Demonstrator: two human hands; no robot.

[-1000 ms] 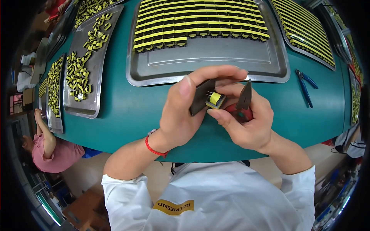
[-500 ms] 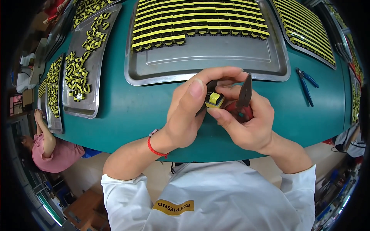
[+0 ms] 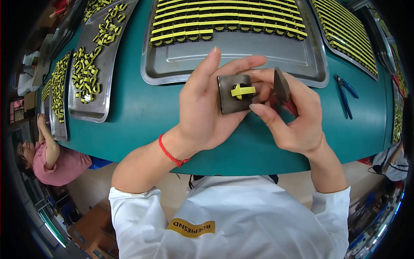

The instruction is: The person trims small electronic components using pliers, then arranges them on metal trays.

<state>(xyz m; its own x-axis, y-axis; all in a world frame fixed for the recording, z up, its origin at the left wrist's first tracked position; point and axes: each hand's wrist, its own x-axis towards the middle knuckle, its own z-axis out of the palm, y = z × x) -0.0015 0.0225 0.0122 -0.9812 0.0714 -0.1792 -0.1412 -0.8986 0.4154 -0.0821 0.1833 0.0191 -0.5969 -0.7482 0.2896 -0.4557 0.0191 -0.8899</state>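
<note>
My left hand point(image 3: 199, 103) is turned palm up, thumb and fingers spread, and bears a dark square plate point(image 3: 228, 102). On the plate sits a small yellow-taped transformer point(image 3: 243, 91), its yellow strips crossing. My right hand point(image 3: 297, 116) is curled around pliers point(image 3: 281, 86) with dark jaws pointing up and red handles partly hidden in the palm. Its thumb and fingertips are close to the plate's right edge, next to the transformer. Whether they touch the plate I cannot tell.
Ahead lies a metal tray point(image 3: 172, 78) with rows of similar yellow-and-black parts. Another filled tray point(image 3: 345, 39) stands at the far right. Loose parts lie in a left tray point(image 3: 92, 113). Blue-handled cutters point(image 3: 345, 97) rest on the green table point(image 3: 142, 125). A person in pink point(image 3: 60, 162) sits at left.
My left hand has opened out flat, showing the plate with the transformer on it. My right hand has moved slightly right, away from the transformer, still holding the pliers.
</note>
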